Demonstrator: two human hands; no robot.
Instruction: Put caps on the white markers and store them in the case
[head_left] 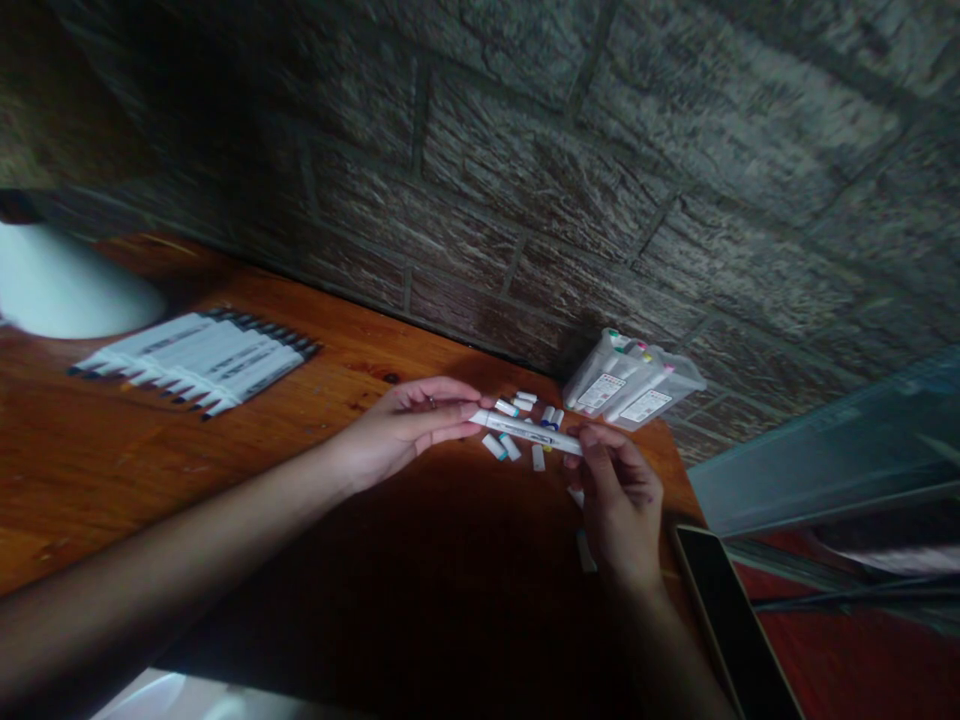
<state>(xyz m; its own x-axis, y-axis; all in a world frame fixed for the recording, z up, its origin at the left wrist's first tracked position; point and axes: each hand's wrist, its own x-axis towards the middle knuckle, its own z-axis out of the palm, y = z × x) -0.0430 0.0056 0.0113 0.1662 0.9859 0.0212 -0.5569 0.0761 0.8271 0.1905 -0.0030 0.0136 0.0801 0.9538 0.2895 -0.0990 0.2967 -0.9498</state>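
Between my two hands a white marker [529, 432] is held level above the wooden table. My left hand [409, 425] pinches its left end between thumb and fingers. The marker's right end is gripped by my right hand [619, 485], whose fingers partly cover it. Several loose marker caps [501, 447] are scattered on the table around and beneath the marker, white with teal, blue or yellow ends. To the left lies a row of uncapped-looking white markers [202, 360], side by side with dark tips.
A clear plastic case [667, 395] with several markers stands against the brick wall [480, 180]. A phone [739, 620] lies at the right edge of the wooden table [360, 580]. A pale, cone-shaped object [67, 280] stands at the far left.
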